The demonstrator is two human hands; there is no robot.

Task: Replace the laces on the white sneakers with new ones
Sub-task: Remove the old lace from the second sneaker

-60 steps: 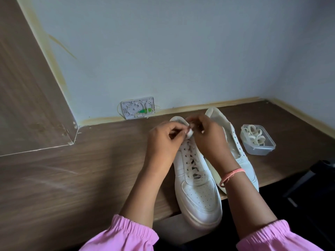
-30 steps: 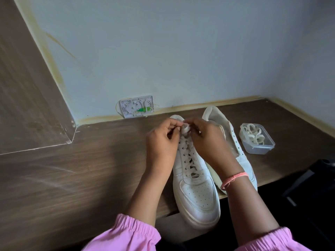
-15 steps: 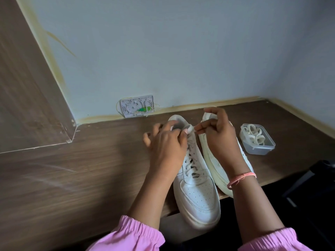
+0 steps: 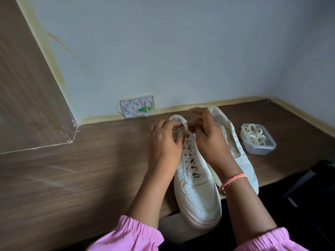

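Between both hands (image 4: 188,140), white laced sneaker (image 4: 196,187), toe overhanging.

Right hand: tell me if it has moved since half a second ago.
Yes. The right hand has come back left toward the laced sneaker, away from the plastic container.

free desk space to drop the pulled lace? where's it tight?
Widest bare patch: desk left of the laced sneaker, out to the wood side panel. Smaller bare strip behind the plastic tub, toward the corner. Crowded: both hands at the lace, the second sneaker alongside, the tub just right of it.
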